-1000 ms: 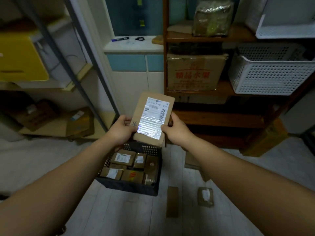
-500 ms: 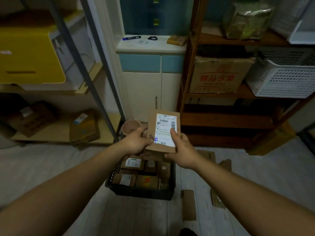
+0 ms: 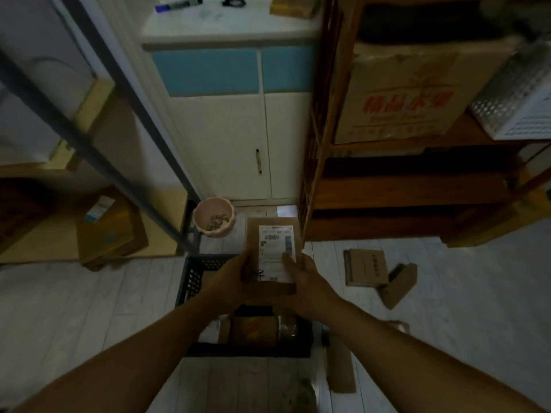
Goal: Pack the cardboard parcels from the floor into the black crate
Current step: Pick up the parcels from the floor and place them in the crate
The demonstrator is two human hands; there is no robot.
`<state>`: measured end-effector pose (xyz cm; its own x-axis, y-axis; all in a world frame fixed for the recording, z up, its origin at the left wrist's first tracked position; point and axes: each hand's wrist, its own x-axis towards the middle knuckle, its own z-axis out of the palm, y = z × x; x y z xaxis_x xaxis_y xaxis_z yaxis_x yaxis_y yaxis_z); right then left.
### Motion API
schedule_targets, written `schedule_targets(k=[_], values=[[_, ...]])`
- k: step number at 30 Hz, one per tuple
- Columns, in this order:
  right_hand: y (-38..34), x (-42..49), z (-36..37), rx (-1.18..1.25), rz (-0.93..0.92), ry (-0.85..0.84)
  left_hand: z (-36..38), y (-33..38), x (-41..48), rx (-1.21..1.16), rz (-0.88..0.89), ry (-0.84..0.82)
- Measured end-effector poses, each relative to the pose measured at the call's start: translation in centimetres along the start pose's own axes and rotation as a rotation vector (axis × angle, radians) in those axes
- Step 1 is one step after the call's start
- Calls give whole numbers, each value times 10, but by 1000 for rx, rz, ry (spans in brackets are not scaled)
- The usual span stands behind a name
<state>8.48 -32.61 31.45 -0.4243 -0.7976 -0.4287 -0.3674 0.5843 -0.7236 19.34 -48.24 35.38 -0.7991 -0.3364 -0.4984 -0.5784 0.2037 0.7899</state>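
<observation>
While both grip one labelled parcel (image 3: pixel 269 254) above the black crate (image 3: pixel 193 275), left hand (image 3: pixel 229 278) and right hand (image 3: pixel 310 286) pinch its sides; two parcels (image 3: pixel 365 268) lie on the floor (image 3: pixel 462 308).

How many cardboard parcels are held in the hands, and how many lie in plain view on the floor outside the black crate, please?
Held parcel, gripped by left hand and right hand: 1
Floor parcels, flat, tilted, near: 3
Total: 4. Parcels in the black crate are mostly hidden, so uncounted.

Pink bowl (image 3: pixel 213 219) (floor), cabinet (image 3: pixel 226 135) behind.
</observation>
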Motion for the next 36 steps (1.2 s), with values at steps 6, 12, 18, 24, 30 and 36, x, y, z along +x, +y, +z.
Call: schedule_targets(k=[6, 12, 18, 24, 30, 36], values=[[91, 77, 70, 87, 135, 0, 32, -102, 95, 32, -116, -91], [188, 151, 156, -27, 262, -1, 76, -223, 189, 108, -108, -215], [268, 206, 213, -200, 309, 12, 129, -326, 260, 231, -38, -217], [301, 235, 229, -367, 380, -21, 158, -369, 305, 339, 14, -272], [311, 247, 244, -674, 320, -81, 171, -389, 316, 510, 53, -319], [280, 220, 216, -457, 355, -124, 131, -347, 291, 526, -73, -296]])
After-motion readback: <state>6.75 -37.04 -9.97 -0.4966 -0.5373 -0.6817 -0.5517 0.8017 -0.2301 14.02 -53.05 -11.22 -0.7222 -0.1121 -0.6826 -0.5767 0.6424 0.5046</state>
